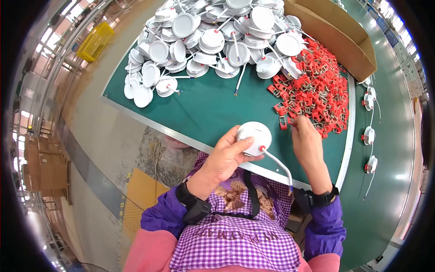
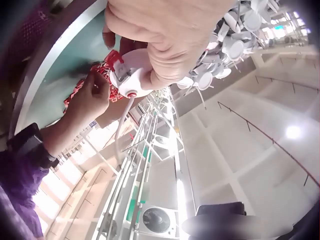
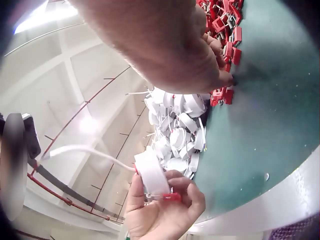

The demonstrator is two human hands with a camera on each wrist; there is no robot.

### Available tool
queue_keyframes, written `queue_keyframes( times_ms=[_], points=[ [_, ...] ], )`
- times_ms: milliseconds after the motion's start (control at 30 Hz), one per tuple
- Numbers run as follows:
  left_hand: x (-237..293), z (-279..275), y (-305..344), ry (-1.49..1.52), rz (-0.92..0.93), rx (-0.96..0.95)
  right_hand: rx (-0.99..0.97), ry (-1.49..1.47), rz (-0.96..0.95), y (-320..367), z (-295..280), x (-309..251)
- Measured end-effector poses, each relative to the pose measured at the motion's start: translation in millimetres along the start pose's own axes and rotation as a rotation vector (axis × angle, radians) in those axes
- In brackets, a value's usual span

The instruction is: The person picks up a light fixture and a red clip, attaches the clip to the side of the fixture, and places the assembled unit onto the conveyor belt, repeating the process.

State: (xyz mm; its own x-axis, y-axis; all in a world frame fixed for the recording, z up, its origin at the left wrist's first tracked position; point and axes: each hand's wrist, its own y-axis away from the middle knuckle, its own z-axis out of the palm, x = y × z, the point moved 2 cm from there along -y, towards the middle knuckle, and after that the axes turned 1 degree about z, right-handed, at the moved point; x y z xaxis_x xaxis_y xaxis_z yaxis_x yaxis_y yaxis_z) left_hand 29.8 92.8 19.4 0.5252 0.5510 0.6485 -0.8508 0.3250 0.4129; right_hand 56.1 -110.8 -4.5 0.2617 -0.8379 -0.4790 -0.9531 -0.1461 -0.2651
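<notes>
My left hand (image 1: 222, 158) holds a round white downlight (image 1: 257, 136), thumb across its back and fingers beneath it. A white cable (image 1: 282, 165) runs from a red grommet on the light and hangs toward the table's near edge. One red clip (image 3: 167, 197) sits at the light's side, by the left fingers. My right hand (image 1: 308, 141) reaches to the near edge of a heap of red clips (image 1: 319, 86) with metal springs. Its fingertips are bent down among the clips; I cannot tell whether they pinch one.
A large pile of white downlights (image 1: 185, 25) with cables covers the far side of the green table (image 1: 204, 106). Behind the clips stands a cardboard box (image 1: 335, 31). On the right, several downlights with red clips (image 1: 369, 136) lie along another green surface. A yellow crate (image 1: 95, 41) is at far left.
</notes>
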Motion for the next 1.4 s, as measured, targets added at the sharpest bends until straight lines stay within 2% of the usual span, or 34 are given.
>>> queue_keyframes(
  times_ms=[67, 100, 133, 233, 367, 467, 600, 700, 800, 867, 1133, 1233, 1300, 1400],
  points=[
    [-4, 2, -1, 0.002, -0.052, -0.017, -0.085, -0.456, 0.333, 4, -12, 0],
    [-5, 4, -3, -0.183, -0.027, -0.017, -0.039, -0.610, 0.367, 7, -14, 1],
    [-7, 6, -5, -0.368, -0.002, -0.019, -0.039, -0.609, 0.371, 8, -18, -1],
    [-16, 7, -11, -0.501, 0.050, -0.030, -0.084, -0.737, 0.437, 12, -29, -14],
    [-19, 13, -13, -0.670, 0.163, -0.009, 0.026, -0.458, 0.205, 20, -32, -33],
    [-20, 15, -13, -0.735, 0.223, -0.001, 0.052, -0.414, 0.149, 25, -34, -44],
    [-20, 19, -13, -0.755, 0.252, 0.017, 0.093, -0.420, 0.160, 27, -35, -49],
    [-16, 26, -10, -0.876, 0.268, 0.040, 0.090, -0.413, 0.162, 30, -35, -48],
    [-13, 29, -9, -1.002, 0.314, 0.026, 0.077, -0.412, 0.165, 30, -35, -48],
    [-10, 29, -9, -1.086, 0.387, -0.048, 0.085, -0.422, 0.180, 31, -34, -46],
    [0, 27, -8, -1.078, 0.274, -0.139, 0.091, -0.501, 0.198, 29, -32, -43],
    [-4, 22, -9, -0.988, 0.228, -0.182, 0.047, -0.616, 0.291, 32, -37, -41],
    [-5, 24, -10, -0.897, 0.193, -0.215, 0.060, -0.603, 0.277, 32, -39, -45],
    [-2, 27, -10, -0.920, 0.159, -0.220, 0.078, -0.520, 0.234, 36, -37, -37]
  ],
)
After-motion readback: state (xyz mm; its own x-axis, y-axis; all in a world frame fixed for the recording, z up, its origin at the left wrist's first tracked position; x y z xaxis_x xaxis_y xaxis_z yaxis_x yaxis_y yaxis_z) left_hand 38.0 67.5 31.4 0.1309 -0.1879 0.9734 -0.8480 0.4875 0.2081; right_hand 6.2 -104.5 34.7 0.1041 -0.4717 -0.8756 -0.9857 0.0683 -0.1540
